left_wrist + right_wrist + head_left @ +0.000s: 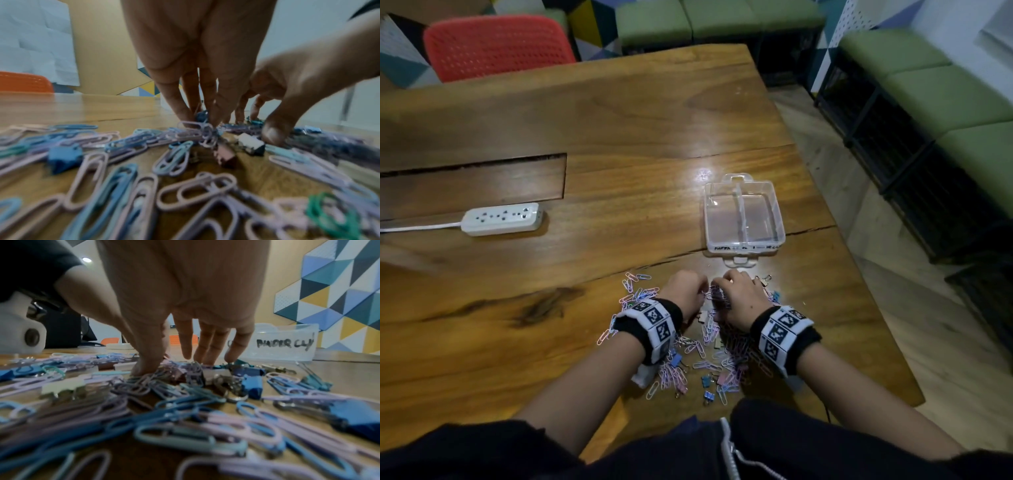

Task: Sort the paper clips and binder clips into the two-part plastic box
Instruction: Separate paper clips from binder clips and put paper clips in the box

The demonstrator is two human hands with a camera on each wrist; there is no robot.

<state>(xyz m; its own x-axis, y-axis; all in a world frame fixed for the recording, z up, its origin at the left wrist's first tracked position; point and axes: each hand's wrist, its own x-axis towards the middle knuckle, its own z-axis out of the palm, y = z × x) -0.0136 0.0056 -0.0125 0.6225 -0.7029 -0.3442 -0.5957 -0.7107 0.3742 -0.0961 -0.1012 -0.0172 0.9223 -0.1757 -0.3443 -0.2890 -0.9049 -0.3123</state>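
A pile of pastel paper clips (709,337) mixed with small binder clips (708,379) lies on the wooden table (619,113) near its front edge. Behind the pile stands the clear two-part plastic box (779,219), with nothing in either part. Its front wall reads "BINDER CLIP" (284,344) on the right half. My left hand (202,120) has its fingertips bunched together down in the pile, pinching purple paper clips (193,132). My right hand (180,363), just beside it, spreads its fingers over the pile with the thumb (144,368) pressed on clips. Blue (254,384) and cream (61,386) binder clips lie close by.
A white power strip (503,219) with its cord lies at the left of the table, in front of a recessed slot (472,185). A red chair (496,44) stands beyond the far edge. The table's right edge (876,308) runs close to the pile.
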